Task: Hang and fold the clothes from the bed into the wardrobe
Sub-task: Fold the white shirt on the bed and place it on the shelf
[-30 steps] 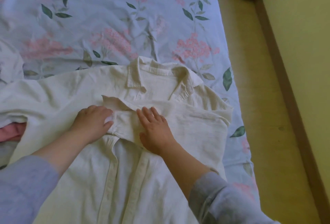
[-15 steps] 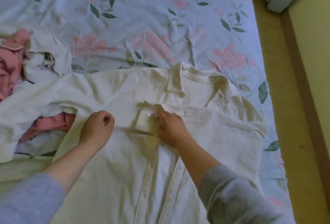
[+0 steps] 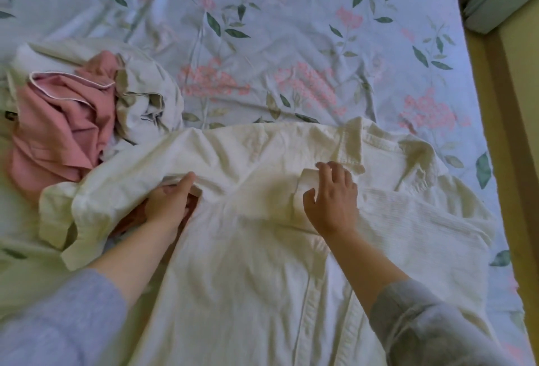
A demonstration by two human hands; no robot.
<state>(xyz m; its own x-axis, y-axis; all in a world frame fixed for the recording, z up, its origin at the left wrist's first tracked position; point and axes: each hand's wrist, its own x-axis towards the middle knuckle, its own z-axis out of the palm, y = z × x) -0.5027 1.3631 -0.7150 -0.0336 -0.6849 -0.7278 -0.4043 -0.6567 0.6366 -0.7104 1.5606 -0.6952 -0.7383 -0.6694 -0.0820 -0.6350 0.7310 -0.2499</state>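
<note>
Left hand [image 3: 170, 205] has shifted out, now pinching the cream cotton shirt [image 3: 248, 263] at its unfolded sleeve; right hand [image 3: 332, 202] rests spread on the folded cuff (second sleeve fold likely next).

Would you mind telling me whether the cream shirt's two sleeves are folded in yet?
Only one is. The cream shirt's right-side sleeve lies folded across its chest; the other trails outward, gripped by the left hand.

cream shirt [image 3: 262, 249] flat on floral bed [image 3: 262, 30]
</note>
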